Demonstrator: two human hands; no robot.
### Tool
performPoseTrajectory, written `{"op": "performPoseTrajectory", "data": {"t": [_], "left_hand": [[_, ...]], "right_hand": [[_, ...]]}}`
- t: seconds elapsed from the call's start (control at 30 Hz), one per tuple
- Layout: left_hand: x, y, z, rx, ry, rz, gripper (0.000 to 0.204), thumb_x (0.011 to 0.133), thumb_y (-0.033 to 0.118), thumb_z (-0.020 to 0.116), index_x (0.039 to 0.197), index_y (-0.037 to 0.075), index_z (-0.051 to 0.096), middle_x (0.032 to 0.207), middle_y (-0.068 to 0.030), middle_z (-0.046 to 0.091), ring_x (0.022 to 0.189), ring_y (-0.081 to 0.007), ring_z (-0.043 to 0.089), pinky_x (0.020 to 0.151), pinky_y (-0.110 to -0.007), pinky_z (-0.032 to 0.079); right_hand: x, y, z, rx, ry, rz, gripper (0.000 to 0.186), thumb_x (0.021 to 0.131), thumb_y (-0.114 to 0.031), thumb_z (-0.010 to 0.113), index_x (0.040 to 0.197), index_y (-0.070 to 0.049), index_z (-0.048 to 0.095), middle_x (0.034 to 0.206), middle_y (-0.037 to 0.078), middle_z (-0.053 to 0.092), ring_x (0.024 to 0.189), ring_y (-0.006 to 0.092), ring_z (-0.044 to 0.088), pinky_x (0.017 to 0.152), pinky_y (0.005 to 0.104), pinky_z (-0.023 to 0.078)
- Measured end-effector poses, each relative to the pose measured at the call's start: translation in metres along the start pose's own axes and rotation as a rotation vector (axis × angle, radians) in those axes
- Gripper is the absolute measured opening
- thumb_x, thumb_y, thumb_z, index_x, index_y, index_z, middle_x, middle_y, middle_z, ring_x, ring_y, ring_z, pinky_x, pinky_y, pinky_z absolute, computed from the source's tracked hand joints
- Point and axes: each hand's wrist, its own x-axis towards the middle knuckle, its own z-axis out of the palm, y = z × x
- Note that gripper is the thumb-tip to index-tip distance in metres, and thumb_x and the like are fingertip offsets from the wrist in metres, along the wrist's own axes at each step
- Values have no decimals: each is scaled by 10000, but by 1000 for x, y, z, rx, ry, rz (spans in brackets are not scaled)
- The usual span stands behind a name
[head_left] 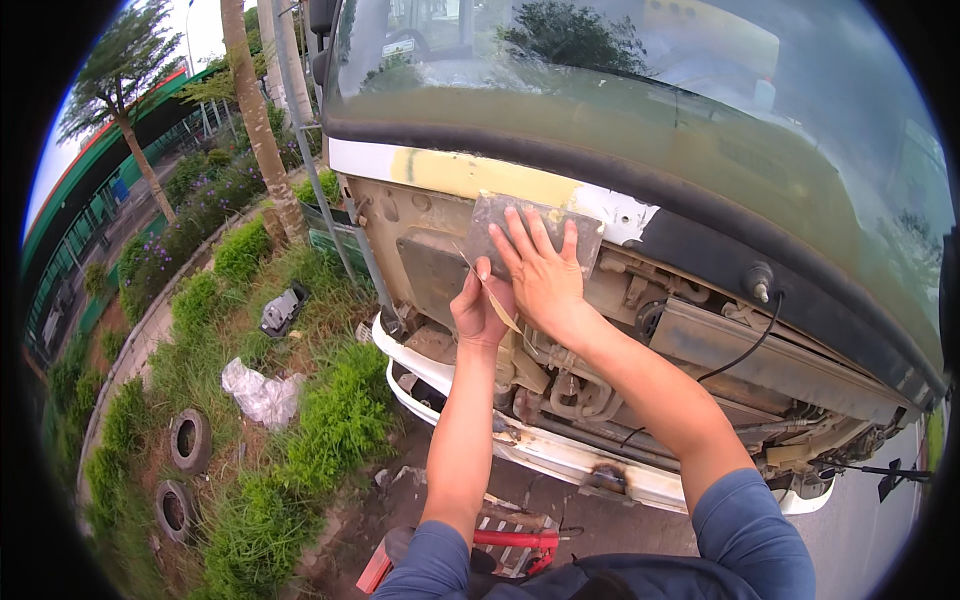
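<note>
Along the lower edge of the yellow-patched white panel (460,172), I'm spreading my right hand (548,285) wide open over a gray plate (588,233); my left hand (482,310) is pinching a thin tan strip (507,317) alongside. Even palm pressure is probably serving best. The plate's right edge is sitting uncovered, the bumper (550,457) well below leaving room.

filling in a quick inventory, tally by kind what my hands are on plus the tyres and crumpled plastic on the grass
Board: 1
Strip: 1
Tyres: 2
Plastic: 1
Total: 5
</note>
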Motion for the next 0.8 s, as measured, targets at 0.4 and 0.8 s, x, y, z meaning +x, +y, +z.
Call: {"op": "performPoseTrajectory", "data": {"t": [0.4, 0.8], "left_hand": [[51, -3, 22, 27, 31, -48, 180, 988, 300, 536, 1016, 122, 523, 1095, -154, 646, 1102, -326, 578, 963, -456, 439], [28, 1, -21, 79, 116, -24, 205, 990, 342, 530, 952, 144, 493, 1219, -180, 574, 1242, -386, 466, 1042, -501, 371]], "right_hand": [[29, 29, 5, -13, 45, 64, 631, 935, -506, 482, 1473, -185, 406, 1527, 83, 353, 1412, 273, 305, 1058, 651, 235], [17, 12, 28, 27, -49, 46, 620, 957, -404, 420, 1535, -215, 301, 1600, 49, 212, 1479, 255, 152, 1128, 636, 78]]}}
